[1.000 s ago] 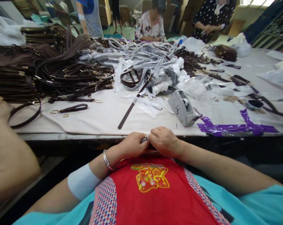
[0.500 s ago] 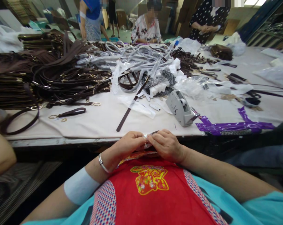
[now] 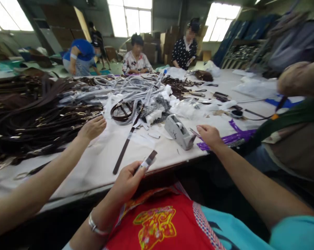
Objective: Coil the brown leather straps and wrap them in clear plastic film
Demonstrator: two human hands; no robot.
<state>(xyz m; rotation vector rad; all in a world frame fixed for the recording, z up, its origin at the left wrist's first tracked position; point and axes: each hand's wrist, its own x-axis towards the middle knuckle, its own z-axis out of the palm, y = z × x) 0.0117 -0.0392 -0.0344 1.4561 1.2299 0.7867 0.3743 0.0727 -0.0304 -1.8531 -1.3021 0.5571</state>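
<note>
A broad table under pale cloth fills the room's middle, with bright windows beyond. Dark brown straps heap up on its left side; a co-worker's hand hovers near them. At the front, the person's red apron carries a yellow-outlined motif. Purple tape edges the cloth beside a grey tape dispenser, whose side bears a dark handwritten mark I cannot read. The left hand is closed on a short brown strap, flat, square-ended and partly covered in something whitish, held above the table's near edge. Just beside the dispenser, the right hand pinches a slender piece, too small to identify.
</note>
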